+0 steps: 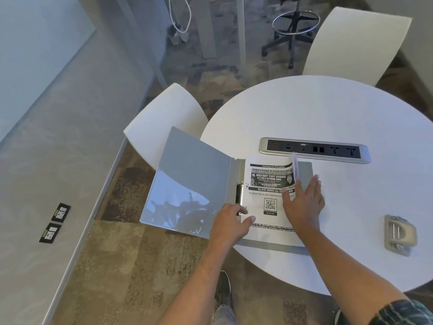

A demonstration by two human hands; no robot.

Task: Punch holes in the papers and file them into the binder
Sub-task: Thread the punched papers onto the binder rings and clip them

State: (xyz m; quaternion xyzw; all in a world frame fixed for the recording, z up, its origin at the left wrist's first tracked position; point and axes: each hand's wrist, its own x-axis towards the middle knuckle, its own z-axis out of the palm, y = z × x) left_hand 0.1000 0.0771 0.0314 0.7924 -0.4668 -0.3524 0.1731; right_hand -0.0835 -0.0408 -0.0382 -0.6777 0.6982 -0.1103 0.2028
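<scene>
A grey binder (192, 184) lies open at the left edge of the round white table (328, 109), its front cover hanging out past the rim. A stack of printed papers (264, 200) rests on the binder's right half, on the metal rings (240, 193). The stack's top right corner curls upward. My left hand (230, 221) sits at the lower ring, fingers touching the papers' left edge. My right hand (302, 202) lies flat, fingers spread, on the right side of the papers. A grey hole punch (398, 234) stands apart at the table's right.
A silver power and socket strip (314, 150) is set into the table just beyond the binder. White chairs stand at the left (164, 123) and the far right (356, 41). A black stool base (293, 38) stands on the carpet behind.
</scene>
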